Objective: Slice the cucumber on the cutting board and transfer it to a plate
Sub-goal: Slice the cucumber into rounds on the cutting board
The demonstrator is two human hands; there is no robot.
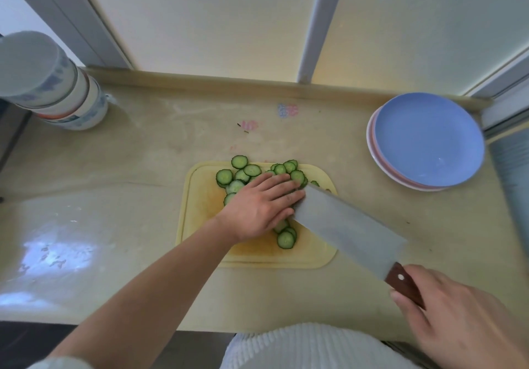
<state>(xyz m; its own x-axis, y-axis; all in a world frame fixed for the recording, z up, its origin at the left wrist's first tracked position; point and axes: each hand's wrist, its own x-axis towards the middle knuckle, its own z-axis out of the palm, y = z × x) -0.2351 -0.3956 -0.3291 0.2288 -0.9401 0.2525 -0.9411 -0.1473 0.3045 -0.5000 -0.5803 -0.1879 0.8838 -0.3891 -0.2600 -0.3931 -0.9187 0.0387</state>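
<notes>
Several round cucumber slices (240, 174) lie piled on a pale yellow cutting board (200, 197) at the middle of the counter. My left hand (259, 205) rests flat on the pile with straight fingers, touching the near edge of a cleaver blade (343, 225). The wide steel blade lies tilted over the board's right side, and some slices are hidden beneath it and beneath my hand. My right hand (455, 320) grips the cleaver's brown wooden handle (403, 285) at the lower right. A blue plate (429, 139) sits empty at the back right, on top of a pink one.
A stack of white and blue bowls (54, 88) stands at the back left of the beige counter (114, 197). A low raised lip runs along the counter's far edge below a window frame. The counter's front edge lies just before my body.
</notes>
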